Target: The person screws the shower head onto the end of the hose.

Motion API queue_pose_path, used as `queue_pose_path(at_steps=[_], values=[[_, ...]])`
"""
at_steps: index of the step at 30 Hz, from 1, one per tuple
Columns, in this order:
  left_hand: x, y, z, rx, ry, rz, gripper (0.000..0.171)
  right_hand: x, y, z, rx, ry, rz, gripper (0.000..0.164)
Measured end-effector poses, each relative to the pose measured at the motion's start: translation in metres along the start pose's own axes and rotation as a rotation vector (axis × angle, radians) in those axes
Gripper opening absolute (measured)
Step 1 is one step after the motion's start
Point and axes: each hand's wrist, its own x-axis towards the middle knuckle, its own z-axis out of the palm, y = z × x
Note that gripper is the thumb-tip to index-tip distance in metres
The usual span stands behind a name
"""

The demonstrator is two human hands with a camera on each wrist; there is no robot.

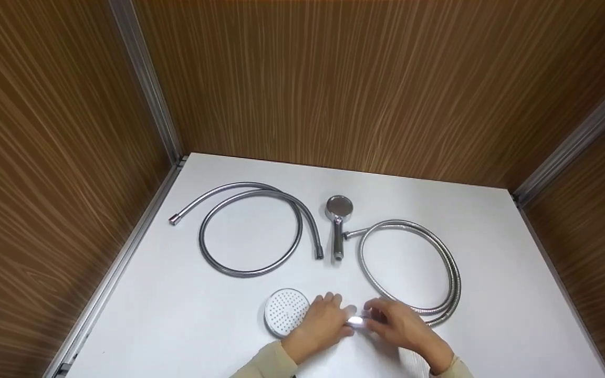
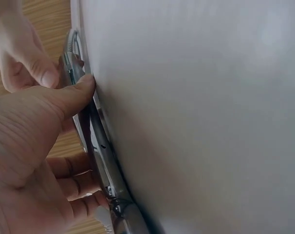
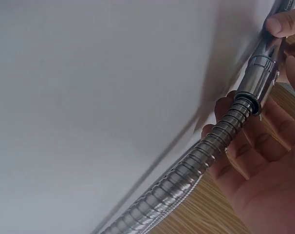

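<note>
A large round shower head (image 1: 285, 312) with a white dotted face lies face up at the table's front. My left hand (image 1: 319, 321) lies over its handle (image 2: 104, 146) and grips it, thumb pressed on the near side in the left wrist view. At the handle's end is the smooth chrome connector (image 3: 257, 80) of a ribbed metal shower hose (image 3: 186, 168). My right hand (image 1: 398, 323) is around this connector with loosely bent fingers. In the right wrist view its fingers (image 3: 249, 151) lie behind the connector and hose, the thumb apart from the metal.
The ribbed hose runs into a coil (image 1: 457, 273) on the right. Behind lie a smaller chrome shower head (image 1: 338, 231) and a second, smooth grey hose (image 1: 247, 273), coiled at left. Wood-grain panels (image 1: 334, 79) wall the white table (image 1: 150, 304) at the back and sides.
</note>
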Motion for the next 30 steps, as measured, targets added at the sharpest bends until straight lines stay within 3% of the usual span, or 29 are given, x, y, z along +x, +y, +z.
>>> queue_pose_path(at_steps=[6, 11, 15, 22, 25, 30], values=[[0.004, -0.005, -0.006, 0.04, 0.035, 0.013, 0.037, 0.016, 0.0, -0.005, 0.024, 0.049, -0.001, 0.024], [0.01, -0.015, -0.019, -0.003, 0.055, -0.021, 0.025, 0.03, 0.002, -0.011, 0.008, 0.089, -0.039, 0.018], [0.015, -0.027, -0.029, -0.037, 0.169, -0.069, 0.018, 0.046, 0.004, -0.014, 0.007, 0.124, -0.087, 0.019], [0.026, -0.051, -0.04, -0.222, 0.435, -0.167, 0.016, 0.07, 0.008, -0.021, -0.017, 0.185, -0.146, 0.02], [0.03, -0.059, -0.043, -0.291, 0.478, -0.215, 0.016, 0.077, 0.008, -0.024, -0.013, 0.16, -0.098, 0.021], [0.034, -0.069, -0.044, -0.357, 0.473, -0.271, 0.017, 0.087, 0.008, -0.027, -0.029, 0.119, -0.032, 0.024]])
